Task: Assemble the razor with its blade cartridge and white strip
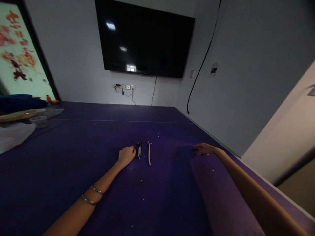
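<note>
My left hand (127, 155) rests on the purple surface (98, 177), its fingers curled into a fist; nothing shows in them. Just right of it lies a slim tool (139, 150), pale along its middle with dark ends. Beside that is a thin, slightly curved beige strip (149, 153), with a dark tip at its far end. Farther right, my right hand (203, 149) is closed around one end of a small black object (194, 150), low over the surface. That object's kind is too small to make out, and the fingers cover part of it.
At the left edge lie dark blue cloth (22, 102), clear plastic (40, 121) and a white sheet (14, 134). A black cable (200, 67) hangs down the right wall. A television (147, 39) is on the back wall above several sockets (128, 87). Tiny white specks dot the surface.
</note>
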`<action>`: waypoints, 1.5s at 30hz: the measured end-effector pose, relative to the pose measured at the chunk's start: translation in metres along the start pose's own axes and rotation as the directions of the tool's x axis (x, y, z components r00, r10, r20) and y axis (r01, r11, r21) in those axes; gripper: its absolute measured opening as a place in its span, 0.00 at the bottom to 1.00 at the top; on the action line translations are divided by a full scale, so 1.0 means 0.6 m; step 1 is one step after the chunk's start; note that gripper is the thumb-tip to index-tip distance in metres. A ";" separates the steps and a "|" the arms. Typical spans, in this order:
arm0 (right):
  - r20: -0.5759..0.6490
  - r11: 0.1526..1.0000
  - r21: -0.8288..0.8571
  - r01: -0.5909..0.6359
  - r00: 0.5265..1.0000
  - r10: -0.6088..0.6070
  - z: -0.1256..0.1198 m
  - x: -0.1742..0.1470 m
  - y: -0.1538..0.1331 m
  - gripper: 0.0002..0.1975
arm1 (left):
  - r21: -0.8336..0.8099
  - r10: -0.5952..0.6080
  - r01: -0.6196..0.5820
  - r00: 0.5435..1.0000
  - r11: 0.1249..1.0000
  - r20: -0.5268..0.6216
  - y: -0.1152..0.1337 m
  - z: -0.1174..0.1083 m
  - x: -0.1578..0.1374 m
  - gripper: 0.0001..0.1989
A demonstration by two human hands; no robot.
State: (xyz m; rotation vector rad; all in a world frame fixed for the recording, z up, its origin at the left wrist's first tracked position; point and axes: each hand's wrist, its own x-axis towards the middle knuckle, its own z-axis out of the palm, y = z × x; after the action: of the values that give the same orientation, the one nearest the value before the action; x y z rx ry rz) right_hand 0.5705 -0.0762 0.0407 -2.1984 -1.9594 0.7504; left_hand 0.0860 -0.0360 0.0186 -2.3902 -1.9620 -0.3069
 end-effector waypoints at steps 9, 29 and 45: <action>-0.022 0.993 -0.008 0.117 0.993 -0.117 0.011 0.006 -0.031 0.28 | 0.005 0.003 -0.003 1.000 1.000 -0.007 -0.001 0.004 -0.002 0.16; -0.100 0.842 -0.078 0.534 0.836 -0.539 0.133 0.096 -0.316 0.24 | -0.032 -0.026 0.027 0.999 0.999 0.024 0.006 -0.004 -0.009 0.16; -0.176 0.891 -0.033 0.453 0.875 -0.451 0.134 0.082 -0.340 0.32 | -0.034 -0.031 0.031 1.000 0.999 -0.001 0.008 -0.006 -0.008 0.17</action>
State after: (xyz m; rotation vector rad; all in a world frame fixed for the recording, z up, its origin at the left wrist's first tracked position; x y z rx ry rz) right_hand 0.3545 -0.0151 0.0360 -1.6244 -2.2361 0.4689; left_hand 0.0895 -0.0420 0.0216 -2.3810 -2.0112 -0.3450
